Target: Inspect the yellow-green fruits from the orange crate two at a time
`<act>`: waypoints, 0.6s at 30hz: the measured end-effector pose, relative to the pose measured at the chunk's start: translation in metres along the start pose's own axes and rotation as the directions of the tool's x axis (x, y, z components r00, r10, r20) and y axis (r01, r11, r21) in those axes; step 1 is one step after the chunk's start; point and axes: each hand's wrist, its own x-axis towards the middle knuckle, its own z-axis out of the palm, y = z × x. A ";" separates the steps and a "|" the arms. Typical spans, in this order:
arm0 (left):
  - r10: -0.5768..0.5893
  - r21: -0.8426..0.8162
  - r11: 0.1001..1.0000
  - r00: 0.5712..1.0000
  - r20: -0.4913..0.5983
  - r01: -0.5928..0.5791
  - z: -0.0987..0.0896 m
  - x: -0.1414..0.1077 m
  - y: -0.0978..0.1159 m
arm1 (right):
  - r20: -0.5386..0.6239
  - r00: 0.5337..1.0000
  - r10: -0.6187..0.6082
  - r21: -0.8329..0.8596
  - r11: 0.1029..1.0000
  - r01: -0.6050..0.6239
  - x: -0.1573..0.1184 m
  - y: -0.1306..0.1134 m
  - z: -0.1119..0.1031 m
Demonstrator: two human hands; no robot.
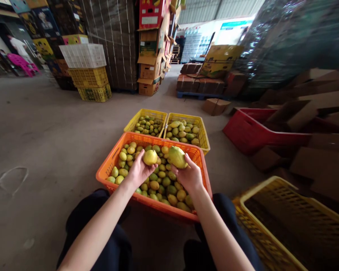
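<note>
My left hand (139, 170) is closed round a small yellow lemon (150, 157). A larger, greenish-yellow lemon (177, 157) with an oblong shape sits in my right hand (190, 174), thumb on its side. Both hands are held above an orange crate (113, 154) full of yellow and green lemons (154, 185). Just beyond it stand two yellow crates, a left one (129, 122) with small greenish lemons (149, 126) and a right one (205, 136) with bigger ones (182, 132).
A yellow crate (267, 222) stands at my right, near a red bin (244, 130) and loose cardboard (322, 158). Stacked crates (89, 77) and tall box stacks (149, 71) rise behind. A loaded blue pallet (190, 95) is further back. A person (19, 47) is at the far left.
</note>
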 end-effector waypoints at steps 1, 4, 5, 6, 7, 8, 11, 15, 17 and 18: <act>0.015 -0.005 1.000 1.000 0.026 -0.015 0.001 -0.001 0.000 | -0.012 1.000 0.010 0.008 1.000 -0.010 0.000 -0.001 0.000; 0.046 -0.007 0.999 0.996 0.074 -0.046 0.001 -0.004 -0.001 | -0.070 0.997 0.018 0.037 0.999 -0.015 0.001 -0.002 0.001; 0.047 0.002 0.999 0.996 0.079 -0.047 0.001 -0.004 -0.001 | -0.096 0.995 0.018 0.048 0.999 -0.013 0.001 -0.002 0.002; 0.040 0.014 0.999 0.996 0.083 -0.041 0.001 -0.004 -0.001 | -0.116 0.993 0.015 0.056 0.998 -0.009 0.001 -0.002 0.002; 0.030 0.028 0.999 0.996 0.086 -0.032 0.000 -0.003 -0.002 | -0.129 0.992 0.009 0.059 0.998 -0.001 0.002 -0.002 0.002; 0.018 0.043 0.999 0.996 0.090 -0.022 -0.001 -0.002 -0.003 | -0.139 0.990 0.003 0.056 0.998 0.005 0.002 -0.002 0.002; -0.013 0.087 0.996 0.997 0.082 0.006 -0.004 0.001 -0.004 | -0.186 0.982 0.017 0.037 0.999 -0.011 0.003 -0.001 0.002; -0.058 0.051 0.997 0.998 0.025 0.056 -0.007 0.004 -0.004 | -0.243 0.969 0.054 -0.018 0.998 -0.061 0.006 0.003 -0.003; -0.065 0.009 0.998 0.998 0.018 0.065 -0.007 0.004 -0.004 | -0.255 0.964 0.071 -0.055 0.995 -0.088 0.008 0.007 -0.006; -0.065 0.002 0.998 0.998 0.023 0.065 -0.006 0.004 -0.004 | -0.258 0.963 0.072 -0.072 0.993 -0.094 0.008 0.008 -0.006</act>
